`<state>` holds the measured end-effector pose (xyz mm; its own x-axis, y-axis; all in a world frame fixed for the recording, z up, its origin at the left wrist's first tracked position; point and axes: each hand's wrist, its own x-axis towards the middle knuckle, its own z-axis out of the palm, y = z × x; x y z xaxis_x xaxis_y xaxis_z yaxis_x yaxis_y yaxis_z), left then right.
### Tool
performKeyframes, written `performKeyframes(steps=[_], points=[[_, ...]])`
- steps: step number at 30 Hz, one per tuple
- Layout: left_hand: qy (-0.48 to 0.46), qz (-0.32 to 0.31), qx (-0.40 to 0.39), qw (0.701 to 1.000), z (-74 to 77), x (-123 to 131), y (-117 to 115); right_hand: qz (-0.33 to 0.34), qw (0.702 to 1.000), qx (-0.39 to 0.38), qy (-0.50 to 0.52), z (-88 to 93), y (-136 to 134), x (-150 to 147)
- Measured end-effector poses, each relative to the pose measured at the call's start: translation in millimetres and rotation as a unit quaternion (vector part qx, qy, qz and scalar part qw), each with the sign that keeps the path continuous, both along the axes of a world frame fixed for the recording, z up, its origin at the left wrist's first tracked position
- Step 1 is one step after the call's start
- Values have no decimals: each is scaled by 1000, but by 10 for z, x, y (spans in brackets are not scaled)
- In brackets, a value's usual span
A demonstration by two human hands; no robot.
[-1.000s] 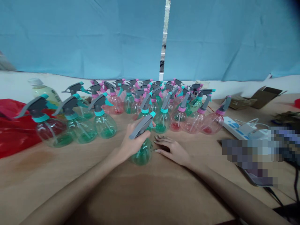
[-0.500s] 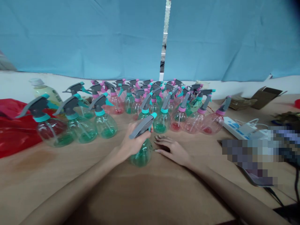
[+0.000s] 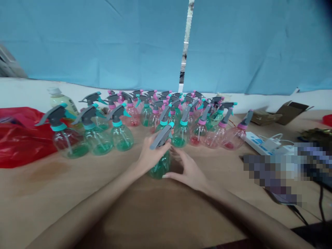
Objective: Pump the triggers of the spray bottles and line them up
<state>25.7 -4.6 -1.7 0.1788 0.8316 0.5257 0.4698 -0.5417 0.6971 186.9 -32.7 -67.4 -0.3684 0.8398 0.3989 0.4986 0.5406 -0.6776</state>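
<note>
"Where's the bottle (image 3: 160, 167)?"

"Front and centre, over the near part of the table (image 3: 116, 197), in the left hand (image 3: 150, 152)."

"How is it held?"

"The left hand is closed round its neck, just below the grey head (image 3: 159, 138). That head slants up toward the right and ends in a teal nozzle (image 3: 171, 125). (Whether the base rests on the wood, I can't tell.)"

"And the right hand (image 3: 190, 171)?"

"Open, just beside the bottle on its right. The thumb points toward the lower part and the fingers reach forward past its side; I can't make out whether they touch it."

"What's around them?"

"Plenty of other sprayers, crowded together behind. To the left, three green bottles (image 3: 123, 140) with teal collars stand in front; to the right, three pink bottles (image 3: 234, 138) with pink collars end the front row."

"Further out?"

"A red bag (image 3: 23, 138) at the left edge, with a white-capped jug (image 3: 61, 99) near it, partly hidden by a green sprayer. On the right, a white strip (image 3: 255, 141) with a plug in it, and beyond that a box (image 3: 293, 111). Blue cloth (image 3: 140, 45) covers the wall behind."
</note>
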Motion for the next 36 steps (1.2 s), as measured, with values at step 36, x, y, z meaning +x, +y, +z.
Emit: performKeyframes(steps=[36], points=[[-560, -119, -426, 700, -472, -1197, -289, -177, 958, 87, -207, 500, 630, -1119]])
